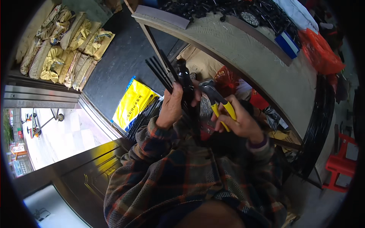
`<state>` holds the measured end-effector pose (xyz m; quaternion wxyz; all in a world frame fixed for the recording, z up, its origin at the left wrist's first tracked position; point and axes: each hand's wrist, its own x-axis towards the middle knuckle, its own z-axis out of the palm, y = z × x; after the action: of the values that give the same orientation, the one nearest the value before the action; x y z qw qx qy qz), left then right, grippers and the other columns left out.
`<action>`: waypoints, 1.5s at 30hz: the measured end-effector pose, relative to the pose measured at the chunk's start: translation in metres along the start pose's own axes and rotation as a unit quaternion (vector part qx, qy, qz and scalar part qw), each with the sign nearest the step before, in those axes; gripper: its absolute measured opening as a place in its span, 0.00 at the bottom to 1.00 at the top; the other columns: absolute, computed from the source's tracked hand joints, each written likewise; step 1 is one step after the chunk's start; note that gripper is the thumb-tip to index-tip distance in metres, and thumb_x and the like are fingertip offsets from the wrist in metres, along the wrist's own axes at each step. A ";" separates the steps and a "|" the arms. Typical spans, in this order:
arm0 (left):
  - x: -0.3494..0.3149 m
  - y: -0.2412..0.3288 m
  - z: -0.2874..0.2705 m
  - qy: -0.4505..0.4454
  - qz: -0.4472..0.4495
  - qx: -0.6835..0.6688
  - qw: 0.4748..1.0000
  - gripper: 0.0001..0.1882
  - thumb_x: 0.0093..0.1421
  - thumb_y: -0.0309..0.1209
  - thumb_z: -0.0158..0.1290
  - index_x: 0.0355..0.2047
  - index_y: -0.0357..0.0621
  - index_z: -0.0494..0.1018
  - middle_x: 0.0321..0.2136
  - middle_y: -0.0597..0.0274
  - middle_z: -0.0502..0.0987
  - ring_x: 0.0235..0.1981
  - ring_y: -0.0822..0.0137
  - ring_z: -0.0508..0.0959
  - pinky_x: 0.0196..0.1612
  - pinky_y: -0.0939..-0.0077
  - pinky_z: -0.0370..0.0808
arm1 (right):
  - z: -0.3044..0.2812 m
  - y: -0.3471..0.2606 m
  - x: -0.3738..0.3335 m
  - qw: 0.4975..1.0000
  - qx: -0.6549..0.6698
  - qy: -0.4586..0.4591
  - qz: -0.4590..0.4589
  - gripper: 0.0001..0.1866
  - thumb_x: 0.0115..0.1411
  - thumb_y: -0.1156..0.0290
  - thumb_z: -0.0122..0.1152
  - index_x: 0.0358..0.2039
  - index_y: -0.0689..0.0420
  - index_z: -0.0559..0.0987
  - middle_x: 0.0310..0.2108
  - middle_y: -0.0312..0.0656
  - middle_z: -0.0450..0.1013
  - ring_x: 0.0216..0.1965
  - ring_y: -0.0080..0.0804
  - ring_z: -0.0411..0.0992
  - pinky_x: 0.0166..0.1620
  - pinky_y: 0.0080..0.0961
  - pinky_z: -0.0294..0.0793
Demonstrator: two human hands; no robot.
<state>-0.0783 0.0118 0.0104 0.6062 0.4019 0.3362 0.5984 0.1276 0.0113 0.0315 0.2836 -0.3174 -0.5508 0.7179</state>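
Observation:
My left hand (170,107) is closed around several thin black rods (157,73) that fan out at their upper ends. A thicker black part with a rounded top (183,72) stands beside them, up against the same hand; its exact kind is unclear. In my right hand (243,121) are end-cutting pincers (230,111) with yellow-and-black handles. Their dark metal jaws point up and left, close to the black part. Whether the jaws touch it cannot be made out. The lower ends of the rods are lost in shadow in front of my body.
Ahead, a worktable (228,41) bears a heap of small black parts (213,8), a blue-and-white box (288,45) and a red plastic bag (321,53). Left lie a yellow bag (135,102), a bundle of black rods (142,118) and stacked sacks (62,45). A red stool (342,163) stands right.

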 end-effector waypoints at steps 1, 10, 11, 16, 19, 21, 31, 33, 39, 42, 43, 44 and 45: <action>-0.002 -0.002 -0.003 -0.007 0.003 0.006 1.000 0.29 0.62 0.53 0.33 0.38 0.36 0.67 0.22 0.62 0.71 0.19 0.74 0.67 0.25 0.82 0.65 | -0.005 -0.011 0.000 0.996 -0.069 -0.030 0.050 0.14 0.59 0.73 0.50 0.43 0.61 0.59 0.30 0.46 0.69 0.24 0.26 0.71 0.28 0.19 0.72; -0.003 0.002 0.002 -0.005 -0.023 0.040 0.999 0.36 0.55 0.63 0.32 0.33 0.37 0.62 0.18 0.60 0.67 0.19 0.70 0.66 0.26 0.77 0.64 | -0.009 -0.044 -0.001 0.942 -0.329 -0.063 0.024 0.24 0.58 0.72 0.51 0.53 0.58 0.56 0.29 0.41 0.71 0.21 0.22 0.69 0.25 0.20 0.69; -0.004 0.001 0.002 0.002 -0.032 0.029 0.999 0.36 0.55 0.64 0.32 0.34 0.37 0.62 0.18 0.60 0.67 0.19 0.69 0.66 0.26 0.77 0.64 | -0.009 -0.043 -0.001 0.938 -0.343 -0.057 0.005 0.25 0.58 0.72 0.51 0.54 0.57 0.56 0.28 0.40 0.71 0.21 0.22 0.69 0.25 0.20 0.68; -0.005 0.005 0.004 0.013 -0.057 0.015 0.998 0.36 0.54 0.64 0.32 0.35 0.37 0.61 0.17 0.60 0.67 0.20 0.67 0.68 0.27 0.76 0.65 | -0.009 -0.045 0.002 0.933 -0.354 -0.058 -0.040 0.24 0.58 0.73 0.51 0.53 0.57 0.56 0.26 0.42 0.70 0.19 0.25 0.69 0.23 0.22 0.68; -0.003 0.002 0.003 0.006 -0.046 0.019 0.999 0.36 0.54 0.64 0.32 0.36 0.38 0.61 0.17 0.59 0.68 0.21 0.66 0.69 0.27 0.76 0.66 | -0.008 -0.038 0.003 0.923 -0.375 -0.050 -0.070 0.24 0.58 0.74 0.50 0.53 0.57 0.56 0.26 0.43 0.70 0.19 0.26 0.70 0.22 0.22 0.68; -0.002 0.000 0.005 0.022 -0.040 0.022 0.999 0.35 0.54 0.64 0.32 0.36 0.39 0.61 0.17 0.59 0.68 0.20 0.66 0.68 0.27 0.75 0.65 | -0.008 -0.031 0.002 0.923 -0.375 -0.042 -0.072 0.24 0.58 0.74 0.50 0.53 0.57 0.56 0.25 0.43 0.69 0.18 0.27 0.70 0.22 0.22 0.68; -0.003 -0.003 -0.001 -0.019 -0.023 -0.033 0.999 0.35 0.56 0.61 0.36 0.38 0.35 0.64 0.22 0.59 0.70 0.22 0.72 0.69 0.26 0.81 0.65 | -0.009 -0.038 0.003 0.949 -0.310 -0.052 -0.015 0.21 0.57 0.76 0.49 0.50 0.59 0.58 0.34 0.54 0.71 0.33 0.53 0.72 0.28 0.36 0.71; -0.003 0.000 0.007 0.022 -0.022 0.034 0.999 0.34 0.57 0.60 0.35 0.38 0.36 0.65 0.22 0.60 0.70 0.22 0.72 0.69 0.26 0.82 0.65 | -0.010 -0.023 0.003 0.929 -0.357 -0.031 -0.089 0.21 0.57 0.75 0.49 0.51 0.58 0.58 0.33 0.54 0.71 0.31 0.53 0.72 0.28 0.36 0.71; 0.004 -0.001 0.018 0.070 -0.020 0.145 0.987 0.34 0.57 0.62 0.29 0.35 0.39 0.63 0.26 0.58 0.69 0.20 0.69 0.69 0.25 0.78 0.68 | 0.005 0.006 0.002 0.917 -0.364 0.092 -0.134 0.25 0.53 0.74 0.56 0.50 0.59 0.60 0.27 0.54 0.70 0.29 0.51 0.72 0.28 0.35 0.71; 0.015 -0.009 0.022 0.118 -0.026 0.140 0.983 0.33 0.60 0.59 0.27 0.39 0.39 0.63 0.28 0.58 0.69 0.20 0.68 0.69 0.24 0.76 0.68 | -0.006 0.027 0.013 0.917 -0.327 0.128 -0.190 0.21 0.52 0.71 0.59 0.44 0.59 0.62 0.25 0.53 0.69 0.27 0.51 0.71 0.27 0.33 0.69; 0.019 -0.016 0.014 0.119 -0.017 0.090 0.989 0.33 0.60 0.58 0.27 0.40 0.38 0.64 0.24 0.60 0.68 0.19 0.69 0.67 0.24 0.76 0.66 | -0.017 0.020 0.017 0.922 -0.342 0.129 -0.129 0.17 0.50 0.67 0.63 0.36 0.59 0.66 0.24 0.48 0.69 0.24 0.48 0.71 0.27 0.30 0.68; 0.024 -0.021 0.008 0.119 -0.011 0.037 0.992 0.33 0.61 0.58 0.27 0.41 0.38 0.64 0.20 0.61 0.66 0.18 0.70 0.65 0.23 0.76 0.64 | -0.031 0.011 0.021 0.916 -0.354 0.137 -0.131 0.17 0.50 0.67 0.63 0.36 0.59 0.66 0.24 0.48 0.69 0.24 0.48 0.71 0.27 0.30 0.68; 0.027 -0.025 0.006 0.147 0.004 0.034 0.989 0.33 0.61 0.58 0.28 0.40 0.37 0.64 0.17 0.63 0.64 0.17 0.70 0.64 0.24 0.77 0.63 | -0.048 0.001 0.028 0.888 -0.381 0.194 -0.171 0.16 0.49 0.67 0.64 0.33 0.59 0.68 0.24 0.47 0.70 0.25 0.46 0.71 0.28 0.28 0.68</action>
<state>-0.0600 0.0395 -0.0073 0.5336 0.3313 0.4403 0.6416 0.1463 0.0617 0.0173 0.3604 -0.4353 -0.7617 0.3169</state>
